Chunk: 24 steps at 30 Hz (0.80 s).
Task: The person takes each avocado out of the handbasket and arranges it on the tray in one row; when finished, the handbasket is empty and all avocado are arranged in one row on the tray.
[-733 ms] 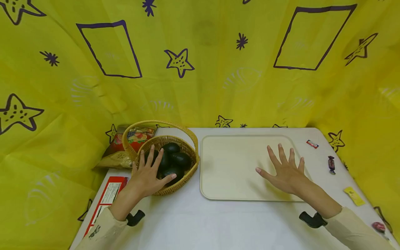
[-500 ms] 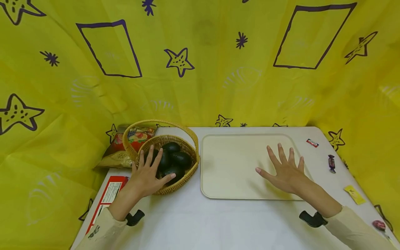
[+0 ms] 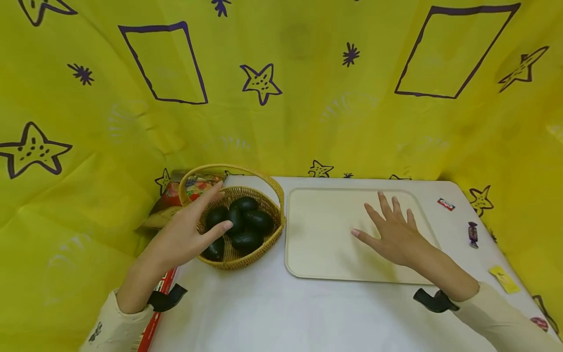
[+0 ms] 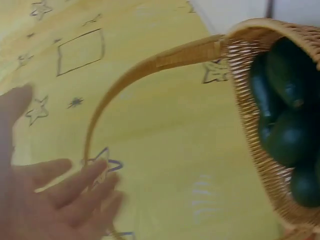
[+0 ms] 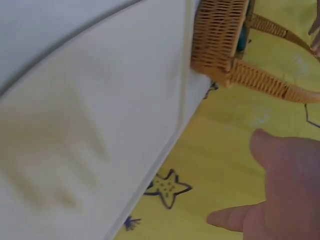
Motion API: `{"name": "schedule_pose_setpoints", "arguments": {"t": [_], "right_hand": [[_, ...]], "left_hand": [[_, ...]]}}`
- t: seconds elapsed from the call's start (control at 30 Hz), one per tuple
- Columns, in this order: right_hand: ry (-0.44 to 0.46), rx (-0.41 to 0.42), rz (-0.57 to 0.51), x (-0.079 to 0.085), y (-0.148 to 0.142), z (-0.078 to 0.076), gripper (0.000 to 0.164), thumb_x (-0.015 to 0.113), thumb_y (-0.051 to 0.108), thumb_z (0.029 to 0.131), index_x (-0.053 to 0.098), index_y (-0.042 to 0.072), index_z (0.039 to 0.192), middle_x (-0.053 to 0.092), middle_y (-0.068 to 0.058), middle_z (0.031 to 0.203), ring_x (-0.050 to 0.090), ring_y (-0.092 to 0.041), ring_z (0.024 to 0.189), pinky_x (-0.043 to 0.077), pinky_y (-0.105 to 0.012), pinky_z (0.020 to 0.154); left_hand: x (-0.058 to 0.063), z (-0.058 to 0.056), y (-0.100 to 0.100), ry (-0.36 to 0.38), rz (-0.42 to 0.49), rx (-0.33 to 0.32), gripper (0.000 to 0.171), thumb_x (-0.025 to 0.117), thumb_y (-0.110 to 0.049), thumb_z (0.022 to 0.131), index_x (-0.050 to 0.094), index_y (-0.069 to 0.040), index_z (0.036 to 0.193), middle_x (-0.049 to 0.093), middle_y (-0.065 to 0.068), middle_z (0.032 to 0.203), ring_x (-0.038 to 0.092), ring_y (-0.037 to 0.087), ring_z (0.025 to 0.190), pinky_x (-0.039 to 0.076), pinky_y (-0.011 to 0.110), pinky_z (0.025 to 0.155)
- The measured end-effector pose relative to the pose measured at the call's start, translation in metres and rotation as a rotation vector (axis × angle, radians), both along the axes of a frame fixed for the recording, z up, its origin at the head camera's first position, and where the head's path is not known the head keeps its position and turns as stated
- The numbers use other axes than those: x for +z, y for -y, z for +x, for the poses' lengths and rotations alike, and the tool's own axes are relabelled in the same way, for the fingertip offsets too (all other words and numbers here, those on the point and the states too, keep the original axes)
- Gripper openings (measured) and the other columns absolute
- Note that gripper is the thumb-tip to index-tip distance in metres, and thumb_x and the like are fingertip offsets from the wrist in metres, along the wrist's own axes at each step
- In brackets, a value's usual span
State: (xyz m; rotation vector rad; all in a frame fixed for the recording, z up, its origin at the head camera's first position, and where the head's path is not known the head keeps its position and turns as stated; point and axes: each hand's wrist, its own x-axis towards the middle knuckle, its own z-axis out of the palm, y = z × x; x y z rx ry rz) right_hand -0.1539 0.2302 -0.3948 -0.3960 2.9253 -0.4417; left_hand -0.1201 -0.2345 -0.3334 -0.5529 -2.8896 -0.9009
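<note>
A wicker basket (image 3: 237, 265) with a tall hoop handle (image 4: 130, 82) stands left of centre, holding several dark green avocados (image 3: 258, 222). My left hand (image 3: 184, 237) hovers over the basket's left side, turned partly edge-on, thumb apart from the straight fingers and nothing in it. In the left wrist view the hand (image 4: 65, 200) appears near the handle; I cannot tell whether they touch. My right hand (image 3: 396, 237) hovers with spread fingers above a cream tray (image 3: 325, 234), casting a shadow on it. That hand (image 5: 292, 185) holds nothing in the right wrist view.
Snack bags (image 3: 169, 200) lie behind the basket at left. A red box (image 3: 151, 327) is partly hidden under my left forearm. Along the right table edge lie several wrapped sweets, including a purple one (image 3: 472, 234) and a yellow one (image 3: 504, 279). Yellow cloth (image 3: 299, 132) surrounds the table.
My left hand has moved left and tilted, uncovering more avocados. My right hand has shifted slightly left above the tray. The whole head view has shifted a little.
</note>
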Motion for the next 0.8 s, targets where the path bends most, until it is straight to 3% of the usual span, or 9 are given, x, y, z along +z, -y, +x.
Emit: {"name": "schedule_pose_setpoints", "arguments": {"t": [0.17,0.27,0.37,0.47,0.63,0.8], "right_hand": [[-0.019,0.071,-0.066,0.007,0.017,0.003,0.082,0.057,0.063,0.103,0.046,0.003,0.157,0.007,-0.030,0.173,0.006,-0.061,0.155,0.005,-0.079,0.119],[-0.060,0.130,-0.086,0.009,0.029,0.005,0.065,0.063,0.052,0.104,0.059,0.002,0.145,0.019,-0.031,0.170,0.019,-0.059,0.154,0.016,-0.075,0.120],[-0.115,0.178,-0.100,0.011,0.041,0.005,0.049,0.067,0.041,0.104,0.068,0.002,0.134,0.030,-0.029,0.167,0.037,-0.053,0.149,0.035,-0.069,0.115],[-0.142,0.203,-0.113,0.013,0.053,0.005,0.042,0.068,0.037,0.104,0.071,0.003,0.129,0.041,-0.026,0.163,0.051,-0.050,0.140,0.048,-0.065,0.106],[-0.132,0.227,-0.128,0.014,0.071,0.005,0.037,0.068,0.037,0.104,0.074,0.005,0.123,0.053,-0.023,0.154,0.058,-0.048,0.133,0.052,-0.062,0.102],[-0.112,0.267,-0.149,0.010,0.089,0.005,0.035,0.068,0.036,0.105,0.074,0.006,0.121,0.058,-0.021,0.149,0.060,-0.043,0.132,0.054,-0.058,0.101]], "left_hand": [[0.022,-0.005,0.011,-0.317,0.138,0.022,0.069,0.076,-0.023,0.099,0.045,-0.021,0.161,0.054,0.009,0.156,0.049,0.035,0.144,0.038,0.065,0.115],[0.030,-0.016,0.021,-0.372,0.194,0.136,0.056,0.073,-0.025,0.101,0.055,-0.013,0.152,0.060,0.013,0.147,0.054,0.036,0.137,0.040,0.062,0.112],[0.033,-0.030,0.033,-0.309,0.219,0.285,0.048,0.065,-0.039,0.106,0.062,-0.008,0.143,0.065,0.015,0.136,0.059,0.036,0.128,0.044,0.057,0.106],[0.033,-0.043,0.045,-0.174,0.200,0.384,0.059,0.054,-0.055,0.107,0.063,-0.005,0.136,0.067,0.018,0.131,0.061,0.037,0.125,0.046,0.056,0.103],[0.028,-0.056,0.056,0.039,0.092,0.399,0.078,0.043,-0.069,0.105,0.056,0.004,0.132,0.061,0.029,0.134,0.056,0.047,0.125,0.045,0.064,0.102],[0.023,-0.064,0.054,0.115,0.068,0.390,0.086,0.038,-0.074,0.104,0.051,0.006,0.132,0.057,0.030,0.135,0.055,0.047,0.122,0.046,0.063,0.100]]}}
